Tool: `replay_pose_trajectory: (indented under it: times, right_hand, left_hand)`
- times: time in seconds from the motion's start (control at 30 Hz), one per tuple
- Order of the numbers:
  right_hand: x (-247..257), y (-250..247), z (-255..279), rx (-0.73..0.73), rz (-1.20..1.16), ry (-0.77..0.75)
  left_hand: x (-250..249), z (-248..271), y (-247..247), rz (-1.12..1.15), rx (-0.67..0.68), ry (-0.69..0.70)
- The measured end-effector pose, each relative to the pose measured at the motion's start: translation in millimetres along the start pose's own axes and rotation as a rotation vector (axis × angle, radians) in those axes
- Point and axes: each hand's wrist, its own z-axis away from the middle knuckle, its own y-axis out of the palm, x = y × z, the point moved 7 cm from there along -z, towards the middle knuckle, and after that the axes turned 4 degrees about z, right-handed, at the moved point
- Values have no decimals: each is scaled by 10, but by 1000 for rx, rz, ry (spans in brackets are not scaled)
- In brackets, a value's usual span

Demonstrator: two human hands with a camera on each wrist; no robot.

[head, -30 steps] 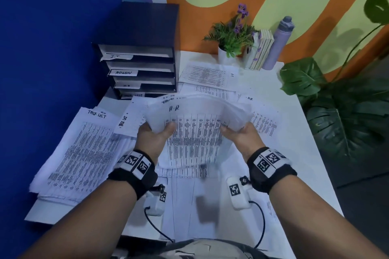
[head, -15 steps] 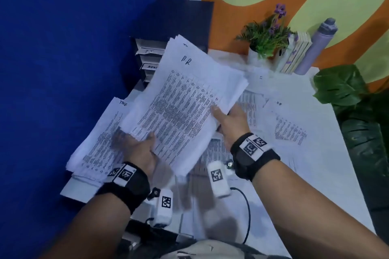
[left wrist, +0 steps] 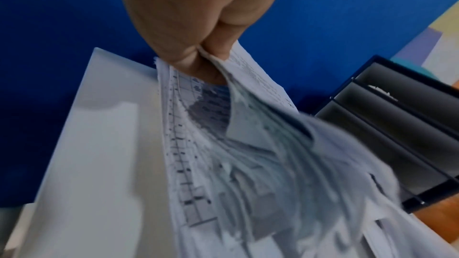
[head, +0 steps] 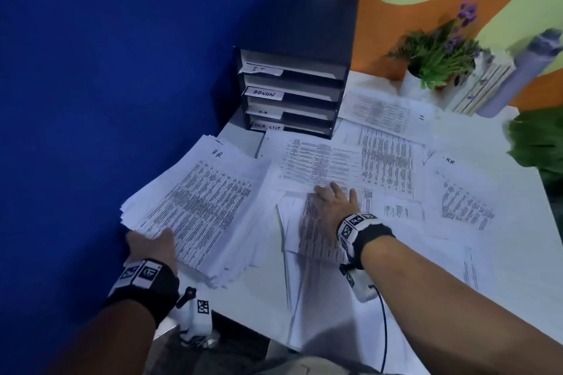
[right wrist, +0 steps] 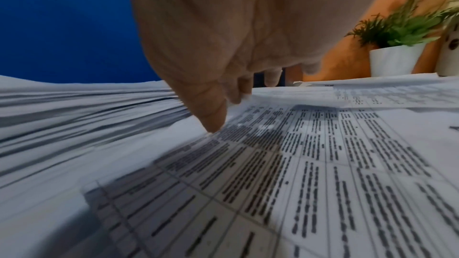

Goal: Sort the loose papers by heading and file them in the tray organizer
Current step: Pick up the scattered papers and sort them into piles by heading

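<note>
A deep blue wall (head: 106,85) closes the left side of a white desk (head: 249,301) strewn with printed sheets. At the desk's left edge, the person's left hand (head: 152,248) pinches the near corner of a thick fanned stack of papers (head: 198,207), thumb on top and fingers beneath; the wrist view shows the sheets splaying out from that grip. The stack's top sheet bears the handwritten heading "HR". Behind it, against the wall, stands a black tray organizer (head: 295,70) with four slots, whose paper tags read "IT", "ADMIN", "HR" and "TASK LIST" from top to bottom. In the middle of the desk, the right hand (head: 333,207) lies flat with fingers spread and loose on the loose papers (head: 387,167), gripping nothing; its thumb tip touches a printed table in the wrist view. Overlapping sheets of dense columns cover the surface around it. Further right lies a single sheet (head: 463,192) also headed "HR". At the back right, before a mural of orange and pale green, stand a potted plant (head: 438,52) with purple flowers, a few upright books (head: 484,85) and a lilac bottle (head: 524,70). Broad green leaves (head: 539,143) edge the far right.
</note>
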Motion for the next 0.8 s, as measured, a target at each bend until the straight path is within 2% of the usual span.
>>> replay_pose_trajectory:
  times: [0.07, 0.13, 0.2, 0.27, 0.3, 0.33, 0.4, 0.43, 0.5, 0.6, 0.67, 0.73, 0.8]
  right_hand:
    - [-77, -136, 11, -69, -131, 56]
    - [-201, -347, 99, -245, -284, 116]
    - [-298, -544, 212, -413, -417, 133]
    - [-313, -710, 332, -515, -569, 115]
    - [-292, -779, 378, -545, -659, 104]
    - [-253, -846, 424, -563, -761, 87]
    - [-144, -950, 490, -550, -992, 41]
    - [-88, -994, 527, -531, -1099, 24]
    - [-8, -1076, 606, -510, -1273, 4]
    - [67, -1178, 712, -514, -1473, -48]
    - [93, -1199, 755, -471, -1594, -72]
    - [97, -1199, 776, -425, -1649, -122]
    - [46, -1184, 805, -445, -1470, -153]
  left_hand:
    - [-23, -16, 63, -22, -10, 7]
    - [-133, 3, 142, -80, -30, 70]
    - [-307, 137, 241, -229, -39, 212]
    - [-477, 384, 427, -297, 41, 414]
    - [-521, 565, 581, -302, 162, 516]
    - [-533, 776, 743, -303, 343, 598]
    - [-461, 1233, 1039, -302, 737, 675]
    - [-416, 1386, 1127, -289, 865, 689]
    - [-404, 1589, 1200, -226, 965, 720]
    - [-452, 1654, 1253, -77, 959, 730]
    - [-460, 1536, 1254, 72, 905, 658]
    - [-522, 1326, 1155, 123, 676, 648]
    - [-633, 1164, 1000, 164, 495, 619]
